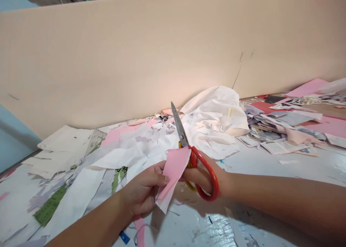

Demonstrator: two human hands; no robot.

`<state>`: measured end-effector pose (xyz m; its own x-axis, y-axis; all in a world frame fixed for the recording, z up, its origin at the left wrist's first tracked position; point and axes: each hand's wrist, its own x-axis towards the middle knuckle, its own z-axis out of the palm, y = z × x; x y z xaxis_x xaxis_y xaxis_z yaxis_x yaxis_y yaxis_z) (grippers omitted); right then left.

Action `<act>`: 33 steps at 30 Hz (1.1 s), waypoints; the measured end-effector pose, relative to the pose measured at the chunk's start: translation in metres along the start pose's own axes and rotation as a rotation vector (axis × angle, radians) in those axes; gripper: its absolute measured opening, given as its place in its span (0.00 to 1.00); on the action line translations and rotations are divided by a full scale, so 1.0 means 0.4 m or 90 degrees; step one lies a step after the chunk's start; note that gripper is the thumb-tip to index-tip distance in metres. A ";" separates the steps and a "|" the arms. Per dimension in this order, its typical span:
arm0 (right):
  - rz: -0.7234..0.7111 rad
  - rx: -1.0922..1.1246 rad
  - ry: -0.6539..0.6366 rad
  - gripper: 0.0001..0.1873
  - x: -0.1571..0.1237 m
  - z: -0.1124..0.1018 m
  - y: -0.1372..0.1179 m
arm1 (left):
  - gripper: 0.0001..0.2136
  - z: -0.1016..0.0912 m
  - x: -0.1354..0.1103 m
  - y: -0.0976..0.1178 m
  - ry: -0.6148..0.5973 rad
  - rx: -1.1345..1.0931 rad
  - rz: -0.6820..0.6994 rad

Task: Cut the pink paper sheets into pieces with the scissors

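My left hand (142, 191) is closed on a piece of pink paper (173, 175), thumb on top, and holds it above the table. My right hand (201, 175) grips red-handled scissors (204, 171) with fingers through the loops. The steel blades (178, 126) point up and away, and the pink paper sits against the scissors near the pivot, hiding part of the right hand's fingers. A narrow pink strip (140, 230) hangs below my left hand.
Torn and cut white, pink and green paper scraps (89, 160) cover the left of the table. A crumpled white sheet (216, 110) lies behind the scissors. Printed scraps and pink sheets (294, 126) pile at the right. A tall beige board (162, 52) walls the back.
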<state>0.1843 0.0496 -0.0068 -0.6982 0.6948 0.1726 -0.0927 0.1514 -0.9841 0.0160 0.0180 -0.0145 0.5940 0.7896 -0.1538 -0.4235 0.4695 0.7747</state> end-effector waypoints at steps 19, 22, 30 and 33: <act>0.073 0.322 0.195 0.13 0.035 -0.030 0.044 | 0.14 0.002 0.003 -0.005 0.370 0.285 0.187; 0.093 0.142 0.202 0.13 0.024 -0.029 0.045 | 0.11 0.005 0.000 -0.009 0.457 0.404 0.180; 0.138 -0.094 0.164 0.12 0.008 -0.040 0.015 | 0.07 0.010 -0.017 0.001 0.333 0.322 0.226; 0.189 -0.126 0.082 0.13 0.008 -0.050 0.006 | 0.09 -0.001 -0.031 0.041 0.239 0.276 0.143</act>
<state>0.1960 0.0662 -0.0078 -0.5773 0.8101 -0.1022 0.2483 0.0549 -0.9671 0.0013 0.0160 -0.0002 0.2075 0.9729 -0.1022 -0.1462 0.1341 0.9801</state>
